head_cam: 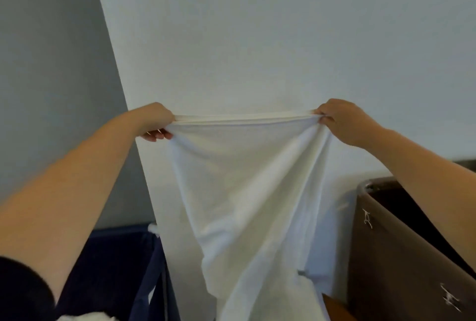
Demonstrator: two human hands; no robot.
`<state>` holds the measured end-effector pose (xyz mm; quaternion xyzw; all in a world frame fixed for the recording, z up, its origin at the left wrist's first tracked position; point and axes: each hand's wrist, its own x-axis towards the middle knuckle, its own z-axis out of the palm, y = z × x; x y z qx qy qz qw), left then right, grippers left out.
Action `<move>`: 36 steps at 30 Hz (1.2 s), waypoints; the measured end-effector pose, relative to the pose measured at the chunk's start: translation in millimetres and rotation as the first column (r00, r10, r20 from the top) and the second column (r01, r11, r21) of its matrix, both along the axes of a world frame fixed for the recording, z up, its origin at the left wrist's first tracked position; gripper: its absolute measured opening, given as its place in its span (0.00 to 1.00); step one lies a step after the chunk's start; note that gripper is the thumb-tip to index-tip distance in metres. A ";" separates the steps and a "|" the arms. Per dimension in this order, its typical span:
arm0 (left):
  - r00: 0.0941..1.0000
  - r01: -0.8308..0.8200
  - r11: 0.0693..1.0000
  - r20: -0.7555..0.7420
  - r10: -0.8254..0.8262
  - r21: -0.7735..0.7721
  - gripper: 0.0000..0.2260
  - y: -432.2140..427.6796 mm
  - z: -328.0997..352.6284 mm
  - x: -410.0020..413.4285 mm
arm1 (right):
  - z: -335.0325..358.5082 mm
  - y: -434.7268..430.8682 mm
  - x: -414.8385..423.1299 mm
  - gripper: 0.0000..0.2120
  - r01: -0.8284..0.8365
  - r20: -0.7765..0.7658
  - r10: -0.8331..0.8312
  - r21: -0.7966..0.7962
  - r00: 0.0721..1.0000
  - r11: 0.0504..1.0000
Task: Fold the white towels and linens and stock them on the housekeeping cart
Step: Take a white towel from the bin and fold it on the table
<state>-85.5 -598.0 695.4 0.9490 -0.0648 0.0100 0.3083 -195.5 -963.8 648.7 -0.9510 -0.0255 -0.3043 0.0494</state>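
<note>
A white wall fills the centre and right of the view; a shaded grey wall is seen to its left. A navy fabric bin stands at lower left, with a patch of white linen visible at the bottom edge. A brown container with small metal fittings stands at lower right.

Both arms are extended forward and upward, well apart. The left hand is curled round one upper corner of the white towel; the right hand pinches the opposite corner. The top hem is drawn taut between them.

The towel is held in front of the wall, between the two bins. Its cloth is soft and matt, and it hangs in loose diagonal folds, narrowing downward. A dark sleeve covers the left upper arm.
</note>
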 end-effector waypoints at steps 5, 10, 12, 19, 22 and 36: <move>0.992 0.053 0.996 0.118 -0.043 -0.078 0.09 12.8 35.5 -10.6 | 28.4 4.4 6.7 0.10 -0.043 0.076 0.046 -0.032 0.996 0.999; 0.951 0.309 0.897 0.128 -0.282 -0.317 0.16 22.3 38.7 -24.2 | 43.7 9.0 3.7 0.11 -0.071 0.111 0.072 -0.016 0.991 0.997; 0.952 0.302 0.906 0.150 -0.268 -0.295 0.16 23.8 37.2 -25.2 | 45.9 11.8 4.2 0.09 -0.070 0.106 0.073 -0.032 0.992 0.997; 0.964 0.190 0.972 0.163 -0.211 0.136 0.19 27.3 27.7 -31.3 | 41.1 21.2 8.4 0.06 -0.093 0.144 0.094 -0.018 0.985 0.996; 0.969 0.200 0.956 0.101 -0.226 0.215 0.21 25.5 23.7 -37.3 | 41.9 25.1 12.3 0.06 -0.078 0.155 0.081 -0.021 0.985 0.997; 0.888 0.369 0.778 -0.055 -0.457 -0.509 0.08 24.3 1.9 -56.4 | 31.9 25.0 34.6 0.10 0.063 0.243 -0.117 0.218 0.963 0.974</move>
